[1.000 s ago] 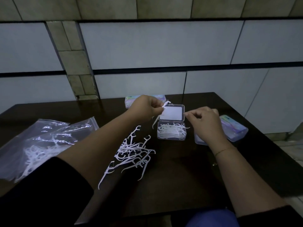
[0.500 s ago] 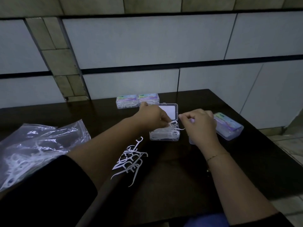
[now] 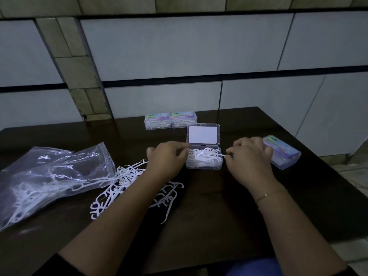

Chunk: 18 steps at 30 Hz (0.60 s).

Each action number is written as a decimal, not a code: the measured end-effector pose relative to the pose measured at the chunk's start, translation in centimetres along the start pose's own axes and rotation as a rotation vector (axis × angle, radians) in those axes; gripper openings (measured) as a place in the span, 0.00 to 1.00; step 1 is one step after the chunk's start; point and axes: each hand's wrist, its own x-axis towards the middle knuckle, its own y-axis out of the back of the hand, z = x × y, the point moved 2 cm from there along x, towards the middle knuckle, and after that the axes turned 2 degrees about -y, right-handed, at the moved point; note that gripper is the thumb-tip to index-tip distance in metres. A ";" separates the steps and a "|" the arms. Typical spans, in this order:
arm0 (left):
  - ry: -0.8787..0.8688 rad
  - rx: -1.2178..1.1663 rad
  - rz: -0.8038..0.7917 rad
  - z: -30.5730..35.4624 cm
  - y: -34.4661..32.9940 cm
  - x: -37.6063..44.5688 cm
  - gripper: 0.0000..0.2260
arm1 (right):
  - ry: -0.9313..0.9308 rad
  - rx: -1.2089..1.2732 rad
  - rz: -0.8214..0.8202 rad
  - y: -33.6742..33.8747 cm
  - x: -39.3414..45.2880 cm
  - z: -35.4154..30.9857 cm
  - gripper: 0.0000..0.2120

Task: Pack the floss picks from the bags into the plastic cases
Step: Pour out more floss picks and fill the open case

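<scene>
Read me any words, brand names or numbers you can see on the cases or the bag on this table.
None can be read.
Two closed cases at the back: colourful printed labels, text too blurred.
Closed case on the right: printed label, text too small and blurred.
Open case: plain white lid panel, no text visible.
Plastic bag: no print visible.

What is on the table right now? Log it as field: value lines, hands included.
open case: lid up, floss picks inside
left hand: fingers curled at the case's left edge
right hand: fingers pinch a pick at the right edge
loose picks: piled on table
bag: lying left, picks inside
closed cases: two at back
</scene>
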 end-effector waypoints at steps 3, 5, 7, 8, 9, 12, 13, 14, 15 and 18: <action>-0.035 0.043 0.024 0.1 -1.0 -1.3 0.17 | -0.020 -0.049 -0.006 -0.2 0.0 -0.4 0.12; -0.063 0.141 -0.004 0.3 -1.6 -1.9 0.20 | -0.018 -0.050 -0.013 -0.3 0.0 -0.5 0.13; -0.112 0.238 -0.024 0.6 -2.0 -2.1 0.22 | -0.014 -0.041 -0.021 -0.4 0.2 -0.4 0.14; -0.144 0.274 -0.023 0.8 -2.1 -2.0 0.23 | -0.007 -0.040 -0.023 -0.5 0.2 -0.3 0.14; -0.175 0.301 -0.023 0.9 -2.2 -2.0 0.23 | 0.000 -0.041 -0.026 -0.5 0.3 -0.3 0.14; -0.232 0.353 -0.049 1.1 -2.6 -1.9 0.24 | 0.007 -0.036 -0.027 -0.5 0.3 -0.5 0.14; -0.245 0.362 -0.063 1.2 -2.8 -1.8 0.25 | 0.004 -0.027 -0.020 -0.4 0.3 -0.4 0.14; -0.258 0.368 -0.077 1.3 -3.0 -1.8 0.26 | 0.001 -0.010 -0.008 -0.3 0.3 -0.4 0.14; -0.266 0.366 -0.093 1.4 -3.1 -1.7 0.26 | 0.000 0.020 0.003 -0.2 0.3 -0.2 0.14; -0.264 0.343 -0.118 1.4 -3.3 -1.6 0.27 | 0.003 0.141 0.033 -0.2 0.1 0.0 0.14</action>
